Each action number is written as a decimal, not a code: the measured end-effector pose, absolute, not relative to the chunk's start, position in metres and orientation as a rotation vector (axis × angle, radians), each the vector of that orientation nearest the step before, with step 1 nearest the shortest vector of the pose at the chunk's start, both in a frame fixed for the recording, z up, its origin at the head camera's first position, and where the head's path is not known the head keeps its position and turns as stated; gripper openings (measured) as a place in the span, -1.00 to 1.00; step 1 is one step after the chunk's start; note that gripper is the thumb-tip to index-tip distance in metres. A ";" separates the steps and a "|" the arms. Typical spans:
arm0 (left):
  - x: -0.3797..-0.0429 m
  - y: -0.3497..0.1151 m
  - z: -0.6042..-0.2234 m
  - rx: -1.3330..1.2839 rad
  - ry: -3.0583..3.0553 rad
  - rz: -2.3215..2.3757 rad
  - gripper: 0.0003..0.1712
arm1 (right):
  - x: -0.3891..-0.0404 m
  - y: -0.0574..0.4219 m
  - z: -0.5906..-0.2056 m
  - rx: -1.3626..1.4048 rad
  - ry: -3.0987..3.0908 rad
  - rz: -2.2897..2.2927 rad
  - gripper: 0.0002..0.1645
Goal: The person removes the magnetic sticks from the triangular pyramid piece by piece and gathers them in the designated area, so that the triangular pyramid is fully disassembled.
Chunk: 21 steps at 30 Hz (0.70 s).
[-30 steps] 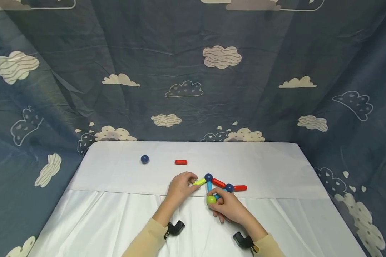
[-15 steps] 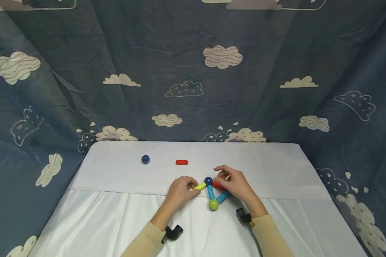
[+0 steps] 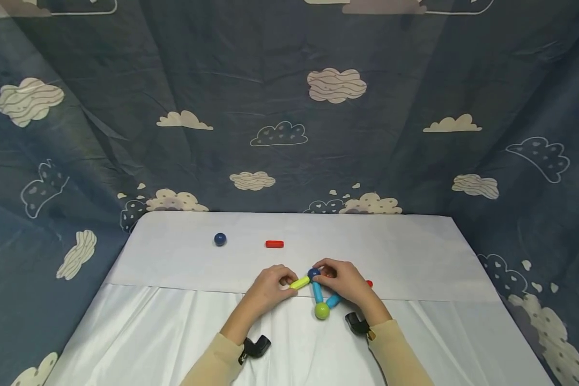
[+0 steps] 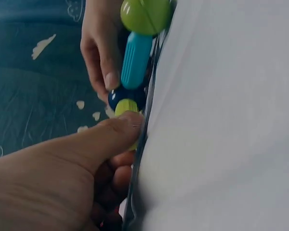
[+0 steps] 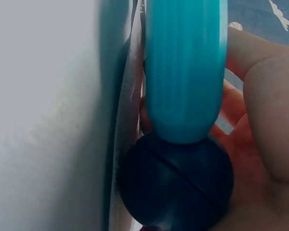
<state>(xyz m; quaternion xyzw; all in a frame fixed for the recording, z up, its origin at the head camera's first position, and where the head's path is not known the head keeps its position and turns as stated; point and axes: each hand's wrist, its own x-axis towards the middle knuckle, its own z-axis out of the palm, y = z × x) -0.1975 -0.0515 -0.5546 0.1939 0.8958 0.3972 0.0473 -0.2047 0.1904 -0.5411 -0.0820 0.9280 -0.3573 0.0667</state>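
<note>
Near the middle of the white table, my left hand [image 3: 268, 286] pinches a yellow-green toy rod [image 3: 300, 282] between thumb and fingers. The rod's other end meets a dark blue ball [image 3: 313, 274], which the thumb and index finger of my right hand [image 3: 346, 280] pinch. From that ball a light blue rod [image 3: 317, 292] runs to a green ball [image 3: 321, 311], and a second light blue rod [image 3: 334, 300] leads from there under my right hand. In the right wrist view another dark blue ball [image 5: 178, 185] sits near the palm. A red rod end [image 3: 369, 283] shows beyond the hand.
Farther back on the table [image 3: 391, 241] lie a loose red rod [image 3: 274, 244] and a loose dark blue ball [image 3: 220, 239]. A dark cloud-patterned cloth [image 3: 280, 161] hangs behind the table and along both sides.
My right hand has left the green ball, moved up past the red rod and now pinches the dark blue ball by the yellow-green rod. My left hand keeps hold of that rod.
</note>
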 end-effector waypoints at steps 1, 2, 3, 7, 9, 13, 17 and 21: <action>-0.198 -0.053 -0.555 0.594 2.709 1.233 -0.79 | -0.204 0.191 -0.541 -0.243 2.799 -1.074 -0.70; -0.199 -0.055 -0.555 0.583 2.693 1.257 -0.80 | -0.204 0.191 -0.541 -0.241 2.800 -1.071 -0.70; -0.200 -0.057 -0.555 0.573 2.678 1.291 -0.82 | -0.204 0.191 -0.540 -0.240 2.800 -1.070 -0.70; -0.202 -0.060 -0.558 0.545 2.668 1.399 -0.83 | -0.203 0.192 -0.539 -0.258 2.796 -1.065 -0.69; -0.204 -0.060 -0.560 0.540 2.673 1.429 -0.83 | -0.202 0.193 -0.538 -0.270 2.784 -1.075 -0.69; -0.205 -0.059 -0.562 0.510 2.662 1.449 -0.81 | -0.202 0.194 -0.537 -0.292 2.769 -1.081 -0.69; -0.205 -0.059 -0.562 0.461 2.635 1.445 -0.80 | -0.202 0.194 -0.539 -0.310 2.767 -1.083 -0.70; -0.204 -0.059 -0.561 0.435 2.628 1.456 -0.82 | -0.202 0.194 -0.540 -0.324 2.759 -1.110 -0.71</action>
